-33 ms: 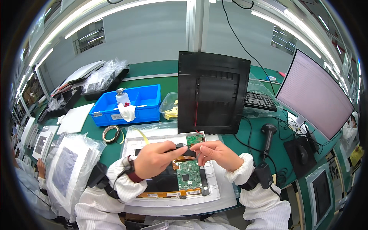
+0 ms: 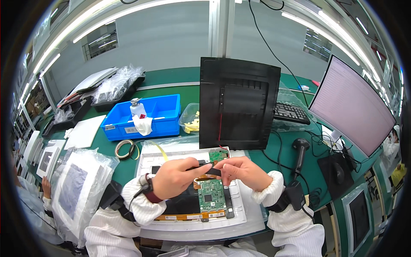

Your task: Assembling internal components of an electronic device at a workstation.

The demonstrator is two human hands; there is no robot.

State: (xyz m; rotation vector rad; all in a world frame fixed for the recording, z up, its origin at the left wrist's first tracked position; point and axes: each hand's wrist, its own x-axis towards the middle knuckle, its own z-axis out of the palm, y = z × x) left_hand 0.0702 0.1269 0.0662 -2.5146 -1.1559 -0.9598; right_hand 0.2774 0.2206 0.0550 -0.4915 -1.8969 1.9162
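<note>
Both hands meet above an opened display unit with a white frame (image 2: 238, 204). My left hand (image 2: 173, 179) is closed, pinching a short black strip (image 2: 213, 171) that looks flexible. At the strip's other end, my right hand (image 2: 245, 172) has its thumb and fingertips pinched together. Under the hands lies a green circuit board (image 2: 216, 197), with a smaller green board (image 2: 219, 155) farther up. An orange flat cable (image 2: 188, 217) runs along the frame's near side. Behind the unit a black back cover (image 2: 244, 103) stands upright, a thin red wire hanging down it.
On the left are a blue divided bin (image 2: 141, 132) with a bottle and white cloth, tape rolls (image 2: 125, 149) and a bagged panel (image 2: 70, 192). A clear tub (image 2: 189, 120) holds yellow pieces. Rightward stand a scanner (image 2: 299, 156), keyboard (image 2: 291, 113), mouse (image 2: 338, 173) and monitor (image 2: 353, 105).
The fingers of my right hand have curled in slightly toward the strip's end. My left hand keeps its grip almost unmoved.
</note>
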